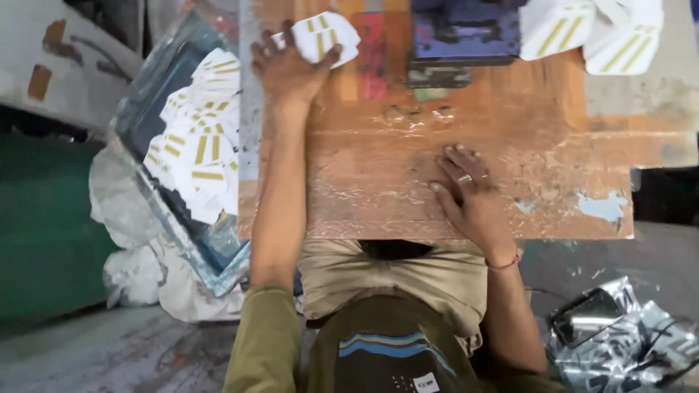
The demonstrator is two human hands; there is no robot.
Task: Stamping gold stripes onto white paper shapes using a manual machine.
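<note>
My left hand (287,69) reaches to the far left of the worn wooden table (510,145) and grips a small stack of white cards with gold stripes (328,35). My right hand (470,193) lies flat, fingers spread, on the table near its front edge, holding nothing; a ring is on one finger. A dark blue and black device (462,33) stands at the far middle of the table, beside the held stack.
A tray on the left (145,116) is heaped with several white gold-striped cards (196,138), with white bags under it. More white cards (590,29) lie at the far right. A dark phone (586,316) rests on crumpled silver wrap at lower right.
</note>
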